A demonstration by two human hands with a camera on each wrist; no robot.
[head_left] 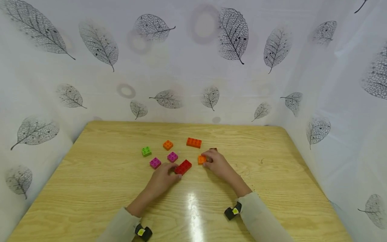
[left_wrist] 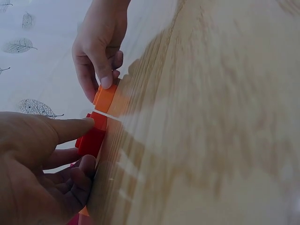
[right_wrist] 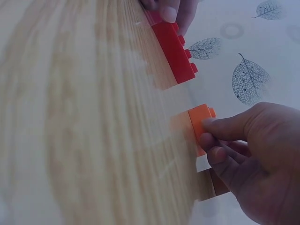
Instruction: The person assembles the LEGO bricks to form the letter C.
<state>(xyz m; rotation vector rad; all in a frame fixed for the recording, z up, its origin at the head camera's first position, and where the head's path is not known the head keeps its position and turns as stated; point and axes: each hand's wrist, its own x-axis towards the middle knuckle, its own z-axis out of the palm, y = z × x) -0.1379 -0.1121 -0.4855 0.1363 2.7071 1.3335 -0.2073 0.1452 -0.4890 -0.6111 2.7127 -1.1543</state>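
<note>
A long red toy brick [head_left: 183, 167] lies on the table, its near-left end pinched between the thumb and fingers of my left hand [head_left: 162, 178]. Just right of it, my right hand [head_left: 220, 165] pinches a small orange brick [head_left: 201, 159]. A gap separates the two bricks, plain in the right wrist view, where the red brick [right_wrist: 174, 52] shows its studs pointing away from the wood. Behind the right hand's knuckles a brown brick [head_left: 213, 149] is mostly hidden; its side [right_wrist: 218, 182] shows beneath the fingers in the right wrist view.
Two magenta bricks [head_left: 172, 156] sit left of the red one, with a lime green brick [head_left: 146, 151] farther left. Behind them lie another orange brick [head_left: 168, 145] and a long red-orange brick [head_left: 194, 142]. A leaf-patterned curtain [head_left: 181, 67] surrounds the wooden table [head_left: 272, 188].
</note>
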